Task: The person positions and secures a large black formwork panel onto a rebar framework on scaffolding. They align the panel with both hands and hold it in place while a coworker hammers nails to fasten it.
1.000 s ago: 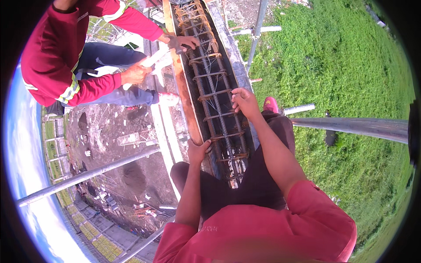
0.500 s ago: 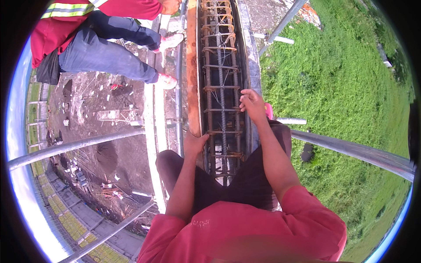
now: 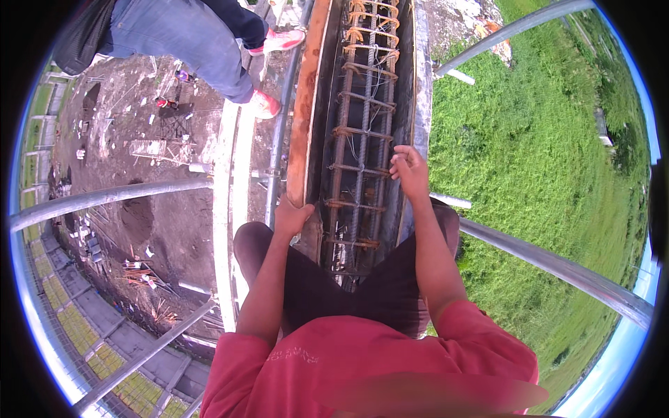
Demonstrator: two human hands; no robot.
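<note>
I sit astride a long, narrow formwork trough in the head view. Inside it lies a rusty rebar cage (image 3: 362,129) with crosswise ties and thin wires. My left hand (image 3: 293,214) grips the orange-brown wooden board (image 3: 306,97) along the trough's left side, near my left knee. My right hand (image 3: 410,171) is raised beside the cage at the grey right-hand board (image 3: 421,83), fingers apart and loosely bent, holding nothing that I can see.
A co-worker's legs in blue trousers (image 3: 188,49) stand upper left among steel pipes and white rails (image 3: 223,244). Scaffold tubes (image 3: 111,198) reach out on both sides. Far below lie dirt ground with debris (image 3: 153,237) at left and green vegetation (image 3: 529,153) at right.
My view has shifted, so the trough sits farther right and the co-worker's upper body has left the frame. My left hand stays on the board; my right remains raised with bent fingers.
</note>
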